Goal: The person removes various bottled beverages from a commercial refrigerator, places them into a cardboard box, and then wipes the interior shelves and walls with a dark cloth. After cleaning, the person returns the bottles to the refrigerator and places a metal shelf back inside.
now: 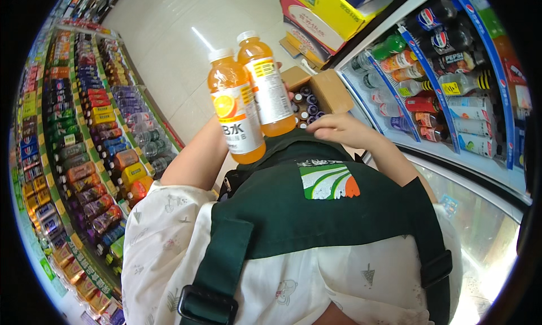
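Note:
Two capped plastic bottles of orange drink stand out before my chest, the front one (237,113) partly overlapping the rear one (271,92). Both have white caps and pale labels bearing writing; the front label shows an orange slice. My left hand (290,93) is shut on the two bottles; they hide most of it, and only fingertips show past the rear bottle's far side. My right hand (338,130) is just right of the bottles, bent loosely with thumb and index finger a little apart, and no object shows in it.
Below my hands is an open cardboard box (332,92) of dark-capped and white-capped bottles. On the right stands a cooler with drinks on blue-edged shelves (436,71). Stacked cartons (313,22) are beyond the box. Shelves of bottled drinks (91,126) line the left side.

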Demonstrator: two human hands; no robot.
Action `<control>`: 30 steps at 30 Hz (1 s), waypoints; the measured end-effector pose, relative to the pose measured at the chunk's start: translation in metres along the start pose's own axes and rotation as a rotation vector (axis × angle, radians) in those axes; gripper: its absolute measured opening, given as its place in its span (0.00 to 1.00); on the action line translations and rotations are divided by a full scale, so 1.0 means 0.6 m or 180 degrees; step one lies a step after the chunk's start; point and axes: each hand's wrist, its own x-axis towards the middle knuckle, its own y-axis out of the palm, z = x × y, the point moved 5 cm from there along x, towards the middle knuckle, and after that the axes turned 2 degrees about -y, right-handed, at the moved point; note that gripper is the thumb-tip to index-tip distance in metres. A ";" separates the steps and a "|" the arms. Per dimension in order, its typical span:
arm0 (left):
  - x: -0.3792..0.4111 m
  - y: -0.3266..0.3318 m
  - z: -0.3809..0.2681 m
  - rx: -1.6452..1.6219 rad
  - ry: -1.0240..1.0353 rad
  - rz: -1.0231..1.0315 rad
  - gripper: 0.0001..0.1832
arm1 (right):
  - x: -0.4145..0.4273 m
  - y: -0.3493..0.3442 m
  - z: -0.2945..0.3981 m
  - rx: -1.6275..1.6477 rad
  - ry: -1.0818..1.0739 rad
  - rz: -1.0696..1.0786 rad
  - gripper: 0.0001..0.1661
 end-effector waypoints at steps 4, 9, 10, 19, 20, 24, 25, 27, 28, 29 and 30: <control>0.091 -0.008 0.052 -0.0092 -0.0403 -0.0293 0.29 | -0.097 -0.082 -0.057 0.1144 0.0249 -0.1568 0.17; 0.132 -0.075 0.132 -0.0139 -0.0633 -0.0303 0.28 | -0.156 -0.093 -0.188 0.1202 0.0914 -0.2499 0.16; 0.130 -0.078 0.148 -0.0312 -0.0686 -0.0155 0.30 | -0.162 -0.080 -0.242 0.1080 0.1144 -0.2496 0.16; 0.032 -0.318 0.214 -0.0529 -0.0952 -0.1751 0.31 | 0.023 0.049 -0.642 -0.0889 0.1950 -0.1078 0.11; 0.031 -0.338 0.218 -0.0682 -0.0924 -0.1633 0.31 | 0.060 0.051 -0.681 -0.1124 0.2028 -0.0905 0.10; 0.050 -0.438 0.232 -0.1109 -0.0838 -0.1327 0.35 | 0.215 0.025 -0.805 -0.1449 0.2061 -0.0631 0.14; 0.066 -0.468 0.234 -0.1105 -0.0780 -0.1188 0.36 | 0.253 0.021 -0.834 -0.1501 0.2235 -0.0687 0.17; 0.096 -0.528 0.239 -0.1107 -0.0704 -0.0935 0.38 | 0.336 0.021 -0.902 -0.1381 0.2481 -0.0491 0.24; 0.110 -0.565 0.246 -0.1166 -0.0718 -0.0821 0.39 | 0.377 0.027 -0.924 -0.1430 0.2494 -0.0619 0.27; 0.120 -0.599 0.249 -0.1201 -0.0636 -0.0773 0.39 | 0.416 0.032 -0.945 -0.1473 0.2506 -0.0754 0.30; 0.132 -0.614 0.250 -0.1256 -0.0583 -0.0734 0.39 | 0.447 0.042 -0.972 -0.1428 0.2475 -0.0644 0.33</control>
